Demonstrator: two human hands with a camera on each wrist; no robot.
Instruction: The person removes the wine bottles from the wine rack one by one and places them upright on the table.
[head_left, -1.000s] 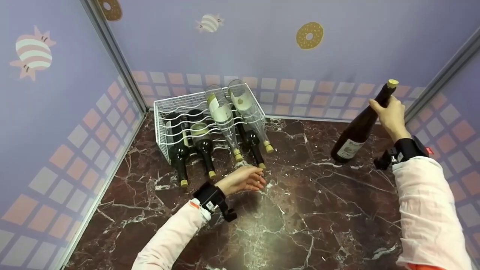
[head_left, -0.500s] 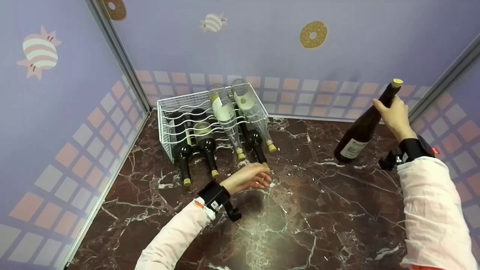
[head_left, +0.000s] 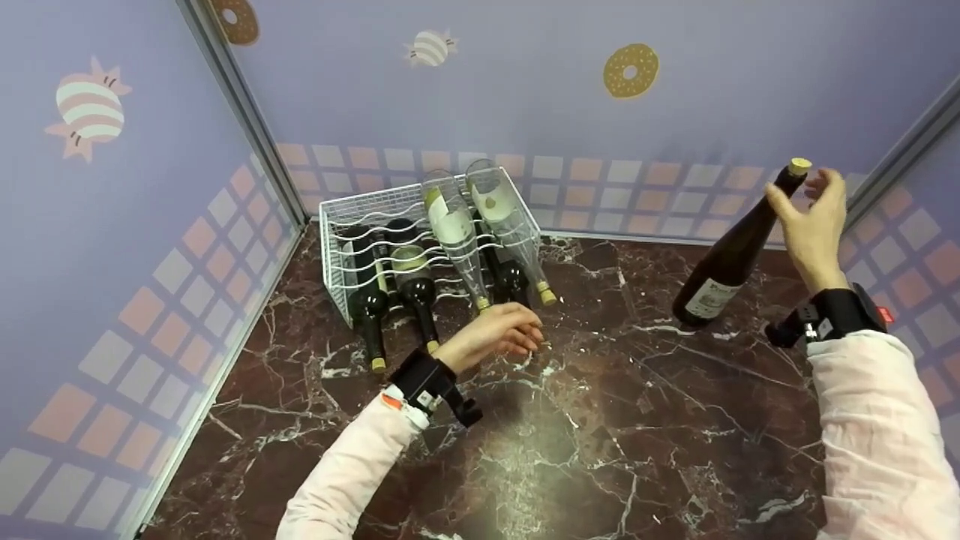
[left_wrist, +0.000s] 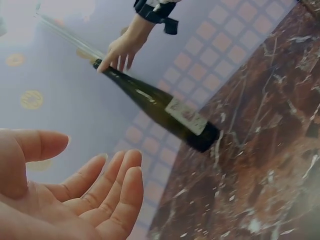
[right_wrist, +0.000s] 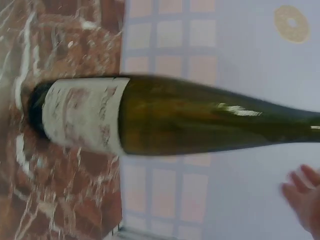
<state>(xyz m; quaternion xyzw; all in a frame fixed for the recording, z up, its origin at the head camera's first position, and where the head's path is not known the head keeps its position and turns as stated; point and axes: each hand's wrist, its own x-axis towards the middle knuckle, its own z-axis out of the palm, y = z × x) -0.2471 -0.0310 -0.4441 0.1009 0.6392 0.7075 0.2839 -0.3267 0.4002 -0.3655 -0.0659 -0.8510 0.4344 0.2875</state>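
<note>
**Head view: tilted wine bottle by the right wall, rack in the far-left corner**

Head view shows the right hand (head_left: 814, 225) at the top of a dark green wine bottle (head_left: 727, 262). The thumb and fingertips touch the neck just under the cork while the other fingers spread loosely, so it is a light fingertip hold, not a full wrap. The bottle leans with its neck toward the right wall; its base rests on the marble floor (head_left: 600, 450) near the foot of that wall, its white label facing down-left. The left wrist view shows the same lean, the base meeting the floor close to the checked wall strip.

The left hand (head_left: 495, 337) hovers palm-down and empty, fingers relaxed and slightly bent, just in front of the white wire rack (head_left: 337, 217). The rack sits in the far-left corner, its back close to the rear wall and its left side near the left wall. Dark bottles (head_left: 367, 300) lie on its lower level; two clear bottles (head_left: 457, 232) lie above, necks pointing out over the front edge toward the left hand.

Between the rack and the tilted bottle lies a broad stretch of bare marble, which also runs forward to the near edge of the frame.
</note>
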